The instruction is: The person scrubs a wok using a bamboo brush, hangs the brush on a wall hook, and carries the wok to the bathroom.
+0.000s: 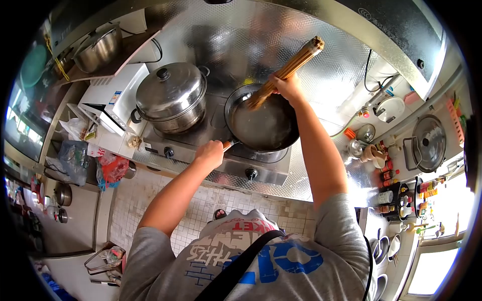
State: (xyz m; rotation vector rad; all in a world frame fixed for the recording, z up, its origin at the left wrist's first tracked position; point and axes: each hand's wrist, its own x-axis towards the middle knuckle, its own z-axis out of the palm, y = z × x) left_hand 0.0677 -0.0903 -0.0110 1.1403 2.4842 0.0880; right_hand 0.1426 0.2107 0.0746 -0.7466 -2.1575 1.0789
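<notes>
My left hand (210, 154) is closed round the wooden handle of a dark wok (263, 123), which sits on the right burner of a steel gas stove (216, 159). Cloudy liquid covers the wok's bottom. A bundled bamboo brush (293, 62) is gripped by my right hand (286, 86) over the wok's far side. Its bristles reach down to the inner wall, and its thick bound end points up and to the right. On the left burner stands a large lidded steel pot (171, 98), apart from both hands.
A white microwave (113, 98) is left of the pot, below a shelf holding a steel pot (98, 49). Plastic bags (113, 165) hang at the left. Sauce bottles (386, 175) and a lidded pan (430, 143) are at the right. A range hood (391, 37) overhangs the stove.
</notes>
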